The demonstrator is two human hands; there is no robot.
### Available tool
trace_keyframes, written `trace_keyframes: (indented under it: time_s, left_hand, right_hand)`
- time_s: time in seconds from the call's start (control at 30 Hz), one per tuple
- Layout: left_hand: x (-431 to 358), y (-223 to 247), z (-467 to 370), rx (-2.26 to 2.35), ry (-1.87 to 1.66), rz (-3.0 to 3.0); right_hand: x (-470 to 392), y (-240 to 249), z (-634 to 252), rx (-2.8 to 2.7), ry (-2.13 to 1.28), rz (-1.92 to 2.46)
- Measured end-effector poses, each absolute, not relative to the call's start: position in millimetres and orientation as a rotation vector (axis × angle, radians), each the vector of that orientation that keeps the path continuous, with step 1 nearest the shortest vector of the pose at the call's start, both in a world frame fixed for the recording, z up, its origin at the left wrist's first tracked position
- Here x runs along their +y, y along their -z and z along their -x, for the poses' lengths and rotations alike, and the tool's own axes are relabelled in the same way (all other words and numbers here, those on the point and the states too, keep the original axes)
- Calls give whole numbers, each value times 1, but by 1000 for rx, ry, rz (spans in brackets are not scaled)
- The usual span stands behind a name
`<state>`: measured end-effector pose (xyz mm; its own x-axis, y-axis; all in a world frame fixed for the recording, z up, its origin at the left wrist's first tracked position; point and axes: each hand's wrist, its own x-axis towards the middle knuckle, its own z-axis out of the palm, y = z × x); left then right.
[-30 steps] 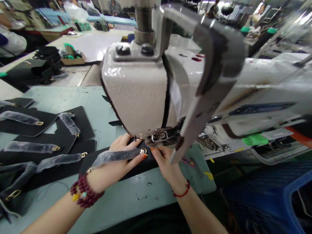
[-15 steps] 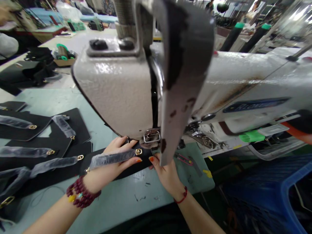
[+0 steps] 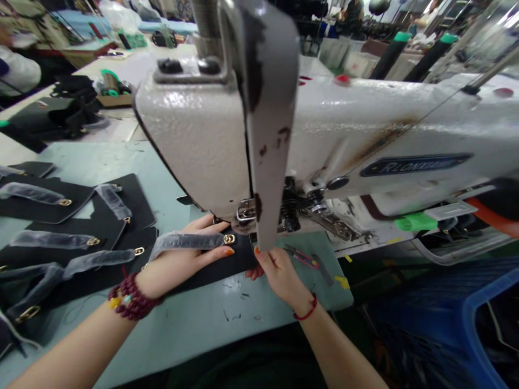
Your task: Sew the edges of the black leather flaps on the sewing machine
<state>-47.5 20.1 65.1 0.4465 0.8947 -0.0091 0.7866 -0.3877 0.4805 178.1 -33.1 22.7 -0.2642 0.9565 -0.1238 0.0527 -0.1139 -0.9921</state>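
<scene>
Holding a black piece (image 3: 237, 259) flat by the sewing machine (image 3: 194, 135).
The left hand (image 3: 178, 267) lies spread on it; the right hand (image 3: 279, 273) seems to pinch its right end. Light, even hands and fingertips away from the needle spot work best. Other black pieces (image 3: 135, 202) crowd the left; the near side gives more room.

A flat black panel (image 3: 239, 258) lies under the left hand (image 3: 184, 262), reaching the right hand (image 3: 279, 273). Its plastic-wrapped strap (image 3: 190, 241) crosses over the left hand, gold clasp (image 3: 229, 239) near the thumb.
</scene>
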Motion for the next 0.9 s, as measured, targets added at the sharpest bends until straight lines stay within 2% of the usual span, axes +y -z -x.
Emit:
trace_keyframes:
  time_s: [0.23,0.57,0.9]
  left_hand:
    - [23,-72,46,1385,-273,-2254]
    - [24,-74,44,1312,-373,-2289]
    - [20,-72,32,1365,-341,-2539]
  right_hand:
    - [-37,-34,-179,-1560,-1233,1232]
    - [-35,-20,-166,-1630,-923,1367]
    - [-48,-11,-153,-1312,-1151,1431]
